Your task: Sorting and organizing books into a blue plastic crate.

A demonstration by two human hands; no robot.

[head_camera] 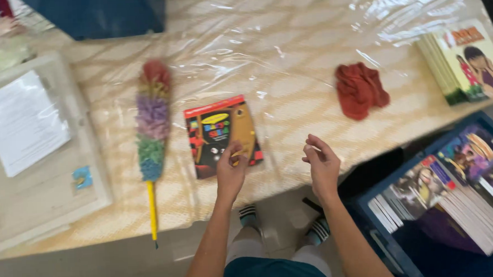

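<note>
A thin colourful book (218, 135) with a red top edge lies flat on the plastic-covered table (287, 48). My left hand (231, 169) rests its fingertips on the book's lower right corner. My right hand (321, 164) hovers at the table's near edge, fingers loosely curled, holding nothing, a hand's width right of the book. A rainbow feather duster (152, 126) with a yellow handle lies left of the book. A crumpled red cloth (359, 89) sits to the right.
A stack of picture books (467, 62) sits at the table's right end. A blue bin (383, 218) full of books stands on the floor at lower right. A clear lidded box (85, 134) with papers is at left. A dark blue object (102, 14) is at the far edge.
</note>
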